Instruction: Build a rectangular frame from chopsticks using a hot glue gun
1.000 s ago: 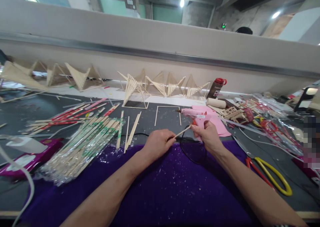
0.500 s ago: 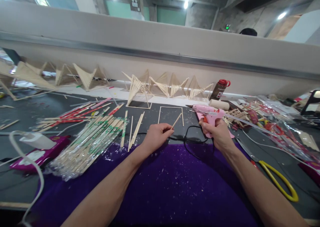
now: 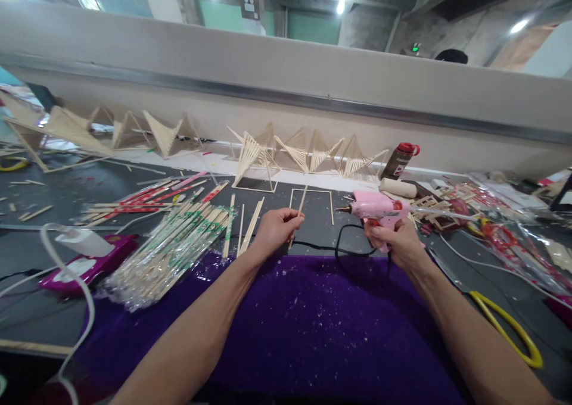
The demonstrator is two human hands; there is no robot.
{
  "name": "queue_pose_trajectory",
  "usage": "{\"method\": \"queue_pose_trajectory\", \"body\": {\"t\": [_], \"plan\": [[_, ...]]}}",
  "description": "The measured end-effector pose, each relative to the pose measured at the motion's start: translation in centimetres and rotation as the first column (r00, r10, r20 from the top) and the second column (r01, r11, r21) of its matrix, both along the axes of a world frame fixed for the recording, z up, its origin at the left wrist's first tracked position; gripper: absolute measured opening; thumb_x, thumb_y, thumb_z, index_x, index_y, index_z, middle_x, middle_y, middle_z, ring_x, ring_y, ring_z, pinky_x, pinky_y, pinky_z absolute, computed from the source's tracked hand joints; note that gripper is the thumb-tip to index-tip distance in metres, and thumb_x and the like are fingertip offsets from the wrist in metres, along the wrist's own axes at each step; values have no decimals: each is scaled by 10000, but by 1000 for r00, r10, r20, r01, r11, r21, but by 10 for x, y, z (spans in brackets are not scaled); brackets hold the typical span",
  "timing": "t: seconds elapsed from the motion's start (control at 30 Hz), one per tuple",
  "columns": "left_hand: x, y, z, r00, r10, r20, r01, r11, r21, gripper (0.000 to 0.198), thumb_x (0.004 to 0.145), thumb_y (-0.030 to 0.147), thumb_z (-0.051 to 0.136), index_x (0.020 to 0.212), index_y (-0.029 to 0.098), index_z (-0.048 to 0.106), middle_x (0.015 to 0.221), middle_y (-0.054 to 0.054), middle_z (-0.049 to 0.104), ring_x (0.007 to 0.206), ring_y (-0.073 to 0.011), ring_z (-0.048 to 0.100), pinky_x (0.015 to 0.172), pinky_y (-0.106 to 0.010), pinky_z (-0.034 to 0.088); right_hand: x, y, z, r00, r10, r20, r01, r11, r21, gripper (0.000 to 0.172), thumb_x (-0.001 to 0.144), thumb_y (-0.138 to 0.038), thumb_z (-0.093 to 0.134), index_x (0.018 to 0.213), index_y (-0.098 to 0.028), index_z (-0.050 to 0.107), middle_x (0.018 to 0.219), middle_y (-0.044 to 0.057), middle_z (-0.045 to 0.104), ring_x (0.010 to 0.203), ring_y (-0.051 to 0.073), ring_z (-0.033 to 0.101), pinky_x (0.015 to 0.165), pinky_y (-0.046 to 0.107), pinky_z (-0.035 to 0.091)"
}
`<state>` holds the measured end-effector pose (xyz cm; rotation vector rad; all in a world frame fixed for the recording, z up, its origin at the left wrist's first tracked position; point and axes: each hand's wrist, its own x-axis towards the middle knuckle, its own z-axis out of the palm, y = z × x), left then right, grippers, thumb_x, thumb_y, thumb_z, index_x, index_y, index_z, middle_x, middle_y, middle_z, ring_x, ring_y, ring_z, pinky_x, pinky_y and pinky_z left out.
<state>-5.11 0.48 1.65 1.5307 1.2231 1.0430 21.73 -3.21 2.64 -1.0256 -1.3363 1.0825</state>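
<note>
My left hand point(image 3: 279, 229) pinches a thin wooden stick point(image 3: 302, 198), which stands nearly upright and tilts a little to the right. Behind it, a three-sided frame of sticks point(image 3: 332, 205) lies on the dark table point(image 3: 317, 232), its near side open. A pink glue gun point(image 3: 378, 207) is gripped in my right hand point(image 3: 395, 238), its nozzle pointing left, just right of the stick frame. The black cord point(image 3: 338, 244) loops between my hands. Several loose sticks point(image 3: 252, 223) lie to the left of my left hand.
Wrapped stick bundles point(image 3: 172, 253) lie at left beside a magenta power strip point(image 3: 89, 262). Twisted stick models point(image 3: 252, 155) line the back, with a red-capped bottle point(image 3: 399, 161) to their right. Yellow-handled scissors point(image 3: 509, 324) lie at right. A purple cloth point(image 3: 330, 321) covers the near area.
The stick in my left hand has swung more upright. The glue gun has tilted and its nozzle now sits lower, near the right side of the stick frame. The whole view has shifted slightly.
</note>
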Motion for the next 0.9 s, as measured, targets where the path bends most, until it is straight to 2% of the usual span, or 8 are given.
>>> {"method": "queue_pose_trajectory", "body": {"t": [0.13,0.27,0.37,0.43,0.57,0.7,0.8,0.9], "plan": [[-2,1,2,999,25,43,-25,1000,-3,267,701,355,586,859,147,639,617,10,543,411,-54,434,365,-172,326,2,1,8,982,-186,32,186,982,20,197,592,-274,714,719,-135,656,544,-6,552,436,77,416,387,208,292],[1,-1,0,1000,-8,-31,9,999,32,290,723,383,558,866,145,639,621,2,552,422,-58,436,381,-174,331,5,10,8,918,-374,131,365,927,83,291,625,-282,658,879,-141,670,611,-8,562,460,75,418,385,194,286],[4,-3,-2,994,-30,-109,35,998,49,305,729,399,539,859,145,649,588,3,551,419,-63,430,391,-178,327,10,17,2,874,-455,169,441,890,118,376,641,-280,634,987,-135,654,632,-6,561,474,82,437,393,194,309],[5,-4,-3,992,-36,-124,43,997,58,301,725,385,539,865,145,655,570,5,550,419,-65,429,401,-181,330,13,19,-1,861,-486,151,472,874,119,331,640,-289,641,926,-124,656,603,-9,555,469,85,447,399,197,321],[6,-6,-4,992,-54,-114,60,997,52,291,720,358,540,883,145,654,496,27,512,404,-72,424,416,-191,335,14,18,-1,831,-531,165,519,847,117,241,637,-351,667,684,-119,619,463,-22,506,419,92,432,403,220,335],[8,-8,-2,992,-75,-100,78,996,31,296,719,370,546,883,145,647,521,25,522,402,-73,432,416,-201,341,12,16,-1,847,-496,188,483,868,113,235,633,-334,671,741,-127,640,537,-7,563,465,107,478,420,223,347],[9,-9,-1,992,-88,-92,91,995,27,286,723,364,545,875,144,646,544,16,535,419,-72,441,424,-200,346,8,13,-2,863,-464,200,458,886,80,228,584,-312,709,691,-127,629,544,-1,568,461,108,473,402,219,330],[10,-10,-1,993,-100,-64,101,995,3,285,721,357,544,882,143,641,530,20,517,408,-70,430,412,-200,342,2,9,0,914,-380,141,381,924,18,242,597,-333,708,694,-126,628,532,10,574,436,109,461,372,220,300]]}}
